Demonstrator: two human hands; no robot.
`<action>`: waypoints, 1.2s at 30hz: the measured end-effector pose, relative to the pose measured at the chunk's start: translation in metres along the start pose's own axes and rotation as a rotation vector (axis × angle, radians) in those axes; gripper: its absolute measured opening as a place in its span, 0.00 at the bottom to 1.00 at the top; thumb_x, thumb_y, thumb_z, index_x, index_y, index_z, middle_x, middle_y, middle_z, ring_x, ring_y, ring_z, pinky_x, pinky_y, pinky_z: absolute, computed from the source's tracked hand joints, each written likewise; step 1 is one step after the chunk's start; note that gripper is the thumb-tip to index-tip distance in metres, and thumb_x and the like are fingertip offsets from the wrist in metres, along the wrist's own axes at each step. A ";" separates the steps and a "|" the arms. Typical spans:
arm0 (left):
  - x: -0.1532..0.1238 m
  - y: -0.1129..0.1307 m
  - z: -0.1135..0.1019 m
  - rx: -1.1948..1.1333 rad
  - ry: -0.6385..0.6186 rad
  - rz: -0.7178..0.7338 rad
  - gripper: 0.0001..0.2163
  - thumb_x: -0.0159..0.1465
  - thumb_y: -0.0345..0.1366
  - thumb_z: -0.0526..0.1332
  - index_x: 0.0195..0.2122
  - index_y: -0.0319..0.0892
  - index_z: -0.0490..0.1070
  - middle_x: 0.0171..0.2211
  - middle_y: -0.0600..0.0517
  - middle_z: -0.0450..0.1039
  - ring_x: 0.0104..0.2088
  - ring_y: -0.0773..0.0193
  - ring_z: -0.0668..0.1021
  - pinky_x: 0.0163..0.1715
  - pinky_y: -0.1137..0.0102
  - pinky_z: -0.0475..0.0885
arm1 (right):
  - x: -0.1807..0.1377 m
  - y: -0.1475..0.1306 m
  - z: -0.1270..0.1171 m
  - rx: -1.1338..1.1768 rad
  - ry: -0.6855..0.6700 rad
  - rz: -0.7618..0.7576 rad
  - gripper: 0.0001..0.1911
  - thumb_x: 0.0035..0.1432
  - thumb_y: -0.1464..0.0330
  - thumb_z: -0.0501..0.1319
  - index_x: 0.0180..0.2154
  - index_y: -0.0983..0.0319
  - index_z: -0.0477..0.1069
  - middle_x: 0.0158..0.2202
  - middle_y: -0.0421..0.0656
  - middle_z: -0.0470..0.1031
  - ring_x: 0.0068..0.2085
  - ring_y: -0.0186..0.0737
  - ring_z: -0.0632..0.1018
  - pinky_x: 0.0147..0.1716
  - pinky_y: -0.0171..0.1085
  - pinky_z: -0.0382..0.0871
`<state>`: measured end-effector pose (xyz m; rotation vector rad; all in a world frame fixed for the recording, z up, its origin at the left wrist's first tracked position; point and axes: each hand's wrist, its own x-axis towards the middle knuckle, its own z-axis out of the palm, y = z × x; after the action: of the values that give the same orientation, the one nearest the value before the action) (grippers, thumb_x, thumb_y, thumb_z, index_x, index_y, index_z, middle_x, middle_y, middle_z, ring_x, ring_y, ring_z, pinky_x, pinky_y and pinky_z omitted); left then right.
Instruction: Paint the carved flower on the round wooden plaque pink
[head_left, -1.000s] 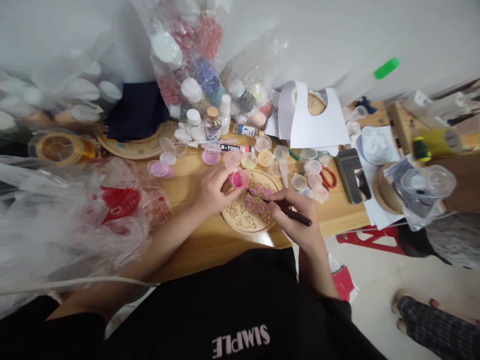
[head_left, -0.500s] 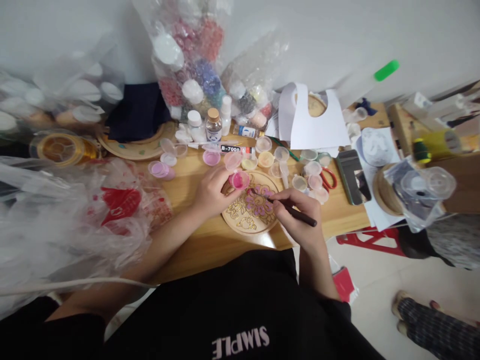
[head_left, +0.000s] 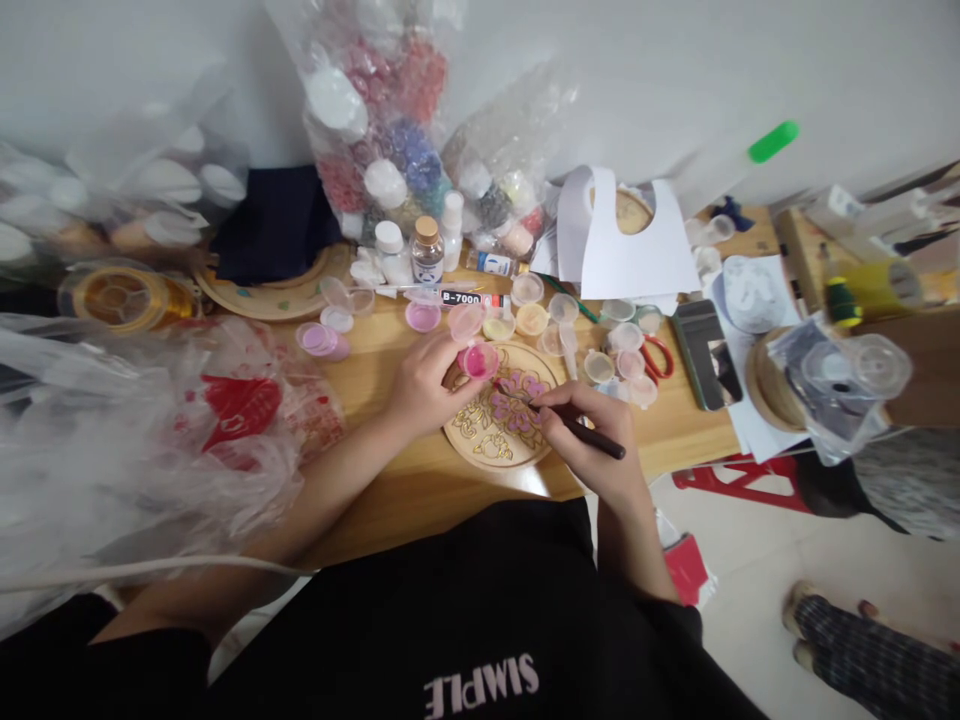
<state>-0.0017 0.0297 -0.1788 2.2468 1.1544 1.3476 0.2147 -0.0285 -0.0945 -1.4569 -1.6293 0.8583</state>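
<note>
Between the fingers of my left hand (head_left: 429,382) is a small plastic cup (head_left: 478,360) of bright pink paint or paste, tilted over the rim of a round wooden plaque (head_left: 499,464). A flower outlined in gold (head_left: 517,400), with pink-purple petals, covers the plaque's middle; gold leaf outlines lie beside it. My right hand (head_left: 592,435) is closed around a thin dark-handled tool (head_left: 598,439), pen-like. Its tip points at the flower's centre, and whether it touches the surface I cannot tell.
Behind the plaque stand several small open cups (head_left: 532,319), a B-7000 glue tube (head_left: 471,299) and a cork-topped bottle (head_left: 427,250). Red scissors (head_left: 658,357) and a phone (head_left: 706,354) lie to the right. Plastic bags (head_left: 247,410) fill the left. A person's leg (head_left: 870,640) shows lower right.
My right hand has shifted slightly left with the tool, whose tip moved from the flower's upper petals towards its centre. My left hand and the cup stay almost in place.
</note>
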 end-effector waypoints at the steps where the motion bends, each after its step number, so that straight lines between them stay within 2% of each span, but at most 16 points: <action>1: 0.000 0.000 0.000 0.006 -0.012 -0.011 0.06 0.70 0.38 0.66 0.44 0.43 0.75 0.36 0.50 0.82 0.37 0.58 0.83 0.38 0.65 0.80 | 0.000 0.000 0.000 0.000 -0.004 0.003 0.06 0.54 0.71 0.64 0.30 0.58 0.81 0.26 0.37 0.82 0.22 0.32 0.77 0.23 0.31 0.68; 10: -0.001 0.000 -0.001 -0.003 -0.024 -0.023 0.06 0.70 0.37 0.67 0.46 0.43 0.75 0.38 0.49 0.83 0.38 0.58 0.84 0.40 0.65 0.81 | 0.000 0.003 0.000 0.031 0.037 0.035 0.06 0.54 0.70 0.64 0.28 0.57 0.80 0.26 0.37 0.83 0.23 0.32 0.77 0.23 0.32 0.69; 17: 0.000 0.000 -0.001 -0.035 0.030 0.020 0.06 0.71 0.37 0.67 0.46 0.43 0.75 0.37 0.50 0.82 0.37 0.59 0.83 0.39 0.65 0.80 | 0.001 0.006 0.001 0.027 0.073 0.083 0.05 0.54 0.69 0.64 0.29 0.57 0.79 0.24 0.37 0.81 0.22 0.33 0.77 0.23 0.32 0.69; 27: -0.001 -0.001 -0.001 -0.054 0.002 -0.007 0.06 0.69 0.36 0.67 0.46 0.43 0.76 0.38 0.48 0.82 0.38 0.57 0.84 0.40 0.64 0.81 | 0.000 0.001 -0.002 0.045 0.010 0.091 0.05 0.52 0.68 0.64 0.28 0.57 0.80 0.25 0.38 0.82 0.23 0.33 0.76 0.24 0.33 0.69; 31: -0.002 -0.003 0.000 -0.062 -0.037 -0.047 0.07 0.69 0.36 0.69 0.46 0.43 0.76 0.40 0.48 0.83 0.40 0.56 0.85 0.44 0.62 0.83 | -0.002 0.004 -0.004 0.114 0.095 0.158 0.03 0.51 0.67 0.67 0.28 0.56 0.81 0.24 0.38 0.81 0.23 0.35 0.76 0.24 0.35 0.69; 36: -0.002 -0.002 0.000 -0.060 -0.043 -0.040 0.15 0.69 0.31 0.68 0.57 0.44 0.75 0.48 0.47 0.85 0.48 0.55 0.87 0.52 0.61 0.84 | -0.002 0.012 -0.008 0.298 0.197 0.210 0.03 0.51 0.68 0.67 0.27 0.56 0.81 0.19 0.36 0.75 0.20 0.34 0.74 0.21 0.34 0.67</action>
<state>-0.0028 0.0297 -0.1812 2.1877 1.1232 1.2950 0.2273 -0.0292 -0.1011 -1.4633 -1.1636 0.9927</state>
